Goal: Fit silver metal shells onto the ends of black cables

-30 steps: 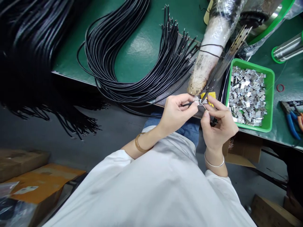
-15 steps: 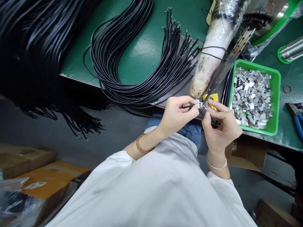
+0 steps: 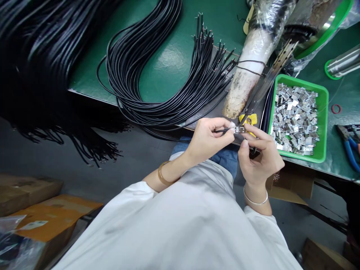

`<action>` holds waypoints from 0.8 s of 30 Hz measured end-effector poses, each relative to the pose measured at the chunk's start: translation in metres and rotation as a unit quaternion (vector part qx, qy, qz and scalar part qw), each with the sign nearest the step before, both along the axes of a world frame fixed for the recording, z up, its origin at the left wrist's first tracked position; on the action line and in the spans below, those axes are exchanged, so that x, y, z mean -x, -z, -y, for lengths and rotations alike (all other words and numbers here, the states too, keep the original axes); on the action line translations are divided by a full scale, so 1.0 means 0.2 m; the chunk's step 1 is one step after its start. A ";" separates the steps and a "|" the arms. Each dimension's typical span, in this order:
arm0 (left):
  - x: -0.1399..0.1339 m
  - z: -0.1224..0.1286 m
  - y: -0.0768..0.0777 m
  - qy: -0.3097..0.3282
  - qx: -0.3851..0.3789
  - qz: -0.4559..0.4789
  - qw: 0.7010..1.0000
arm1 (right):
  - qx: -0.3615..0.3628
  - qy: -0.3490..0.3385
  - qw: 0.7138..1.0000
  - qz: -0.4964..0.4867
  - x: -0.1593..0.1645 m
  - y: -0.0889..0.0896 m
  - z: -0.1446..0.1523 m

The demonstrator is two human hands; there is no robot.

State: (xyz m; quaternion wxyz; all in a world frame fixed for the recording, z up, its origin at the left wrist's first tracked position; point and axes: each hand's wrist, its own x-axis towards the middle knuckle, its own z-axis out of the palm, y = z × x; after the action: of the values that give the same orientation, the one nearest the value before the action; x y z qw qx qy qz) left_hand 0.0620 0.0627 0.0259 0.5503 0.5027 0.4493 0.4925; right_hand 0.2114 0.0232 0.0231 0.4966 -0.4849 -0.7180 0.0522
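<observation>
My left hand (image 3: 209, 137) is closed in a pinch on a black cable (image 3: 221, 131) close to its end. At that end sits a small silver metal piece (image 3: 240, 129), just beyond my left fingertips. Close beside it, my right hand (image 3: 260, 153) pinches a thin wire (image 3: 244, 138) between thumb and fingers, its index finger stretched toward the metal piece. Above both hands, a soldering iron (image 3: 277, 67) with a perforated metal barrel slants down, its dark tip close to the metal piece. Behind the tip lies a yellow pad (image 3: 249, 120).
A green tray (image 3: 322, 123) full of small metal pieces stands right of my hands. Blue-handled pliers (image 3: 350, 150) and a red ring (image 3: 336, 108) lie beyond it. Bundled black cables (image 3: 160, 108) curve across the bench at left. A white wrapped post (image 3: 244, 78) leans in the middle.
The whole view has shifted slightly. The metal piece on the cable now sits a little below the iron's tip, and my right thumb and fingertips have drawn slightly away from it.
</observation>
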 end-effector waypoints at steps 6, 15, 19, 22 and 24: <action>0.00 0.01 -0.01 0.000 0.006 0.008 1.000 | -0.017 0.050 0.998 0.041 0.02 -0.02 -0.01; 0.00 0.01 0.01 -0.008 -0.045 -0.010 0.999 | -0.022 0.046 0.998 0.037 0.02 -0.01 -0.04; 0.00 0.01 0.02 -0.026 -0.075 -0.020 0.997 | -0.031 0.047 0.998 0.034 0.03 -0.03 -0.04; 0.00 0.01 0.02 -0.011 -0.064 -0.007 0.998 | -0.027 0.027 0.999 0.028 0.03 -0.03 -0.02; 0.01 0.01 0.03 0.012 -0.029 0.004 0.999 | -0.029 0.020 0.999 0.031 0.02 -0.01 -0.01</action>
State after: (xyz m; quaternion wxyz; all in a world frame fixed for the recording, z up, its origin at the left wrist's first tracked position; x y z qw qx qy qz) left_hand 0.0604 0.0607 0.0204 0.5432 0.5216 0.4265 0.5010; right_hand 0.2070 0.0257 0.0257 0.4888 -0.4859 -0.7245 0.0067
